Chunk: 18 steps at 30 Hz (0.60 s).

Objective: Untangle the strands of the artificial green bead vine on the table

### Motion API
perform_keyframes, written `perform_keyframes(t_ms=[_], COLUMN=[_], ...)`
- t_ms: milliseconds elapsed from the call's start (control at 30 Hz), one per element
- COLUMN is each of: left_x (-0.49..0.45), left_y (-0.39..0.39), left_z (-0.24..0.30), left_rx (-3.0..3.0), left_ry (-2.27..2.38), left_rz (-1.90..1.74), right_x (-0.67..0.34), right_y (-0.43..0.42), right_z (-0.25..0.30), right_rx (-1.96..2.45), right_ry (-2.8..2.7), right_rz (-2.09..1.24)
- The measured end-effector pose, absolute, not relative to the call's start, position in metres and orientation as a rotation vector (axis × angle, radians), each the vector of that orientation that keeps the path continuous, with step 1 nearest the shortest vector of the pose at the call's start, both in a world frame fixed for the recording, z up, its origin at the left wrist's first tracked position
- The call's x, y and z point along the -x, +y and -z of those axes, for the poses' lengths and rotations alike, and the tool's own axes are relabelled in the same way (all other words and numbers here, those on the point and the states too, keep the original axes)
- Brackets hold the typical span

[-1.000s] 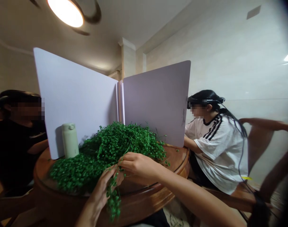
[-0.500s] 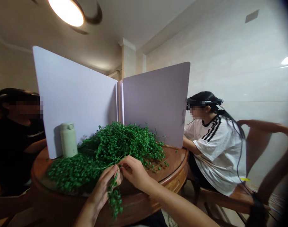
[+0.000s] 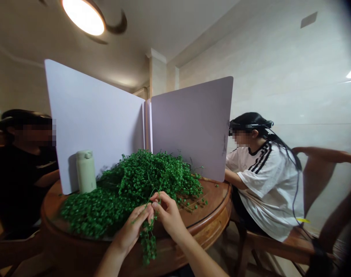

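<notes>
My left hand (image 3: 132, 227) and my right hand (image 3: 170, 215) meet in front of a large heap of green sprigs (image 3: 155, 173). Both are closed, fingertips pinching a thin green sprig (image 3: 148, 244) with small round heads. Its leafy end hangs below my left hand over the table edge, while a thin stem sticks up between the fingers. The exact grip points are partly hidden by the fingers. To the left, a lower, denser pile of green pieces (image 3: 90, 213) joins the heap.
A pale green bottle (image 3: 86, 173) stands behind the left pile on the round wooden table (image 3: 214, 198). White divider panels (image 3: 189, 127) rise behind the heap. One person (image 3: 264, 177) sits beyond them at right, another (image 3: 19, 169) at left. Loose bits lie right of the heap.
Both hands and the hanging sprig have shifted slightly right, and my right hand has turned more upright with its forearm closer in. The view has moved a little.
</notes>
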<state>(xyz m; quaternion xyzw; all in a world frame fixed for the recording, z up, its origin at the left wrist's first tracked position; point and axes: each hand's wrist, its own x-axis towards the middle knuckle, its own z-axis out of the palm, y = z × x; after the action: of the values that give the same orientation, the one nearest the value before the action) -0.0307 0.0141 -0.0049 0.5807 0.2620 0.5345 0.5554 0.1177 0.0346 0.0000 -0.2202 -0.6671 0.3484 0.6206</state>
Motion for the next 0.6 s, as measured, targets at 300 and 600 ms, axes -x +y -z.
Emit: perform_keyframes(t_ms=[300, 600], left_x=[0.034, 0.037], left_y=[0.011, 0.012], left_z=[0.006, 0.006], left_rx=[-1.379, -1.322], left_ry=[0.607, 0.531], left_rz=[-1.171, -1.099], right_x=[-0.125, -0.128], right_y=[0.022, 0.021], right_z=[-0.003, -0.006], right_rx=[0.575, 0.359], right_ry=[-1.620, -1.464], right_rz=[-0.832, -1.106])
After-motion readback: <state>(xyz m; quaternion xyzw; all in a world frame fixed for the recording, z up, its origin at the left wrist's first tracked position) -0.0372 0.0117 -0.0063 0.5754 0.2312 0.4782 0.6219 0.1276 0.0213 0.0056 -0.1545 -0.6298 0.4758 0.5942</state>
